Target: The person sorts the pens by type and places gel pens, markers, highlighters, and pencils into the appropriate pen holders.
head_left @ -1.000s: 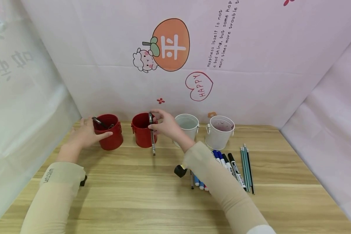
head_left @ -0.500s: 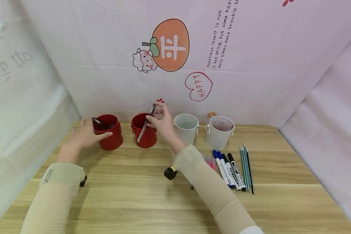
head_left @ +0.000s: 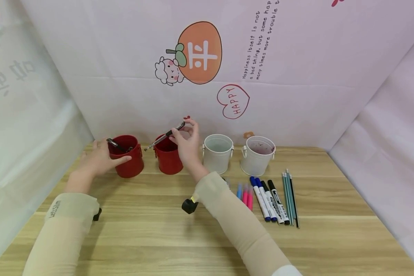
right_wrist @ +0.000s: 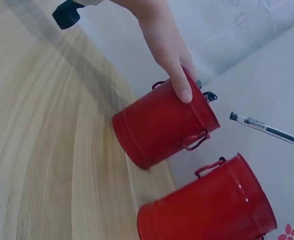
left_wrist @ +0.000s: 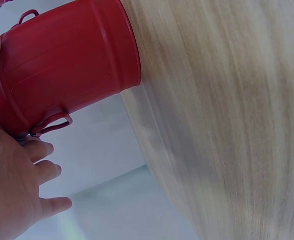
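Note:
My left hand [head_left: 98,159] holds the left red bucket [head_left: 132,167] at its upper side, thumb in front. In the right wrist view that thumb [right_wrist: 181,86] lies against the bucket wall. Dark pens [head_left: 115,145] lean inside this bucket, their caps above the rim. My right hand [head_left: 189,147] pinches a clear-barrelled pen with black parts [head_left: 158,140] above the second red bucket [head_left: 170,164]. The pen slants, its lower end pointing left into the gap between the two red buckets. The right wrist view shows the pen [right_wrist: 269,130] apart from both buckets.
Two white buckets [head_left: 218,159] [head_left: 257,163] stand to the right. In front of them lie pink and blue pens [head_left: 245,195], blue- and black-capped markers [head_left: 270,201] and several pencils [head_left: 289,199]. Cloth walls [head_left: 296,111] enclose the wooden table [head_left: 151,237].
My right hand has shifted slightly left over the second red bucket. The pen has swung from nearly upright to a slant, its lower end going left and up. My left hand stays in place.

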Available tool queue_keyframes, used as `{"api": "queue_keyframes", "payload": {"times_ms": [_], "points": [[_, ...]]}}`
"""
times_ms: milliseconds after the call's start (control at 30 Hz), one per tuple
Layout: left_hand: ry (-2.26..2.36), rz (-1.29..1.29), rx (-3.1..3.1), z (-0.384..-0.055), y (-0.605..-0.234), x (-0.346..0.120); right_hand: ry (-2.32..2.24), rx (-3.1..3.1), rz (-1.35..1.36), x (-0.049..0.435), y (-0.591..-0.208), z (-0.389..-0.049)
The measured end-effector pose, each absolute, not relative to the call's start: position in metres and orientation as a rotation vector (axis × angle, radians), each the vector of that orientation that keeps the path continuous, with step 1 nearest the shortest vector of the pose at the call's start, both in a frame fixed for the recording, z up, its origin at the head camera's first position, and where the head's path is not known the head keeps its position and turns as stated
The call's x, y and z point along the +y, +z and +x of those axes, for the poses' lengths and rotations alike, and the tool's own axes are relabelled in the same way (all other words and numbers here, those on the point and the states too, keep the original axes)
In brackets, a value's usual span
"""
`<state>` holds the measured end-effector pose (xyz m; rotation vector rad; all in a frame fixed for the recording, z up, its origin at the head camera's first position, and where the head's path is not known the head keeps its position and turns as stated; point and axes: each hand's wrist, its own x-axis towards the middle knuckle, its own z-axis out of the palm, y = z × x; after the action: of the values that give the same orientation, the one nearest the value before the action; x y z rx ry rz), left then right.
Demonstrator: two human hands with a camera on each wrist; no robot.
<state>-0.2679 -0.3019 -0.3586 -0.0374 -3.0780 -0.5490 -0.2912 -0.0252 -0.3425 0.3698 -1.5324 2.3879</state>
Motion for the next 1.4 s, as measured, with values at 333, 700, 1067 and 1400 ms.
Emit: {"api": "queue_keyframes", "payload": {"times_ms": [333,700,1067,1400], "points": [[-0.568,-0.046,-3.077,-0.267,-0.358,-0.302,2.392,-1.483,0.373,-0.039,-0.345,-0.288],[-0.562,-0.047,-3.081,-0.269,-0.359,-0.303,2.300,-1.619,0.443,-0.061,-0.348,-0.282],[-0.617,-0.039,-3.064,-0.268,-0.358,-0.303,2.112,-1.871,0.538,-0.066,-0.353,-0.283],[-0.625,-0.041,-3.072,-0.268,-0.359,-0.303,2.026,-2.017,0.561,-0.057,-0.362,-0.284]]}}
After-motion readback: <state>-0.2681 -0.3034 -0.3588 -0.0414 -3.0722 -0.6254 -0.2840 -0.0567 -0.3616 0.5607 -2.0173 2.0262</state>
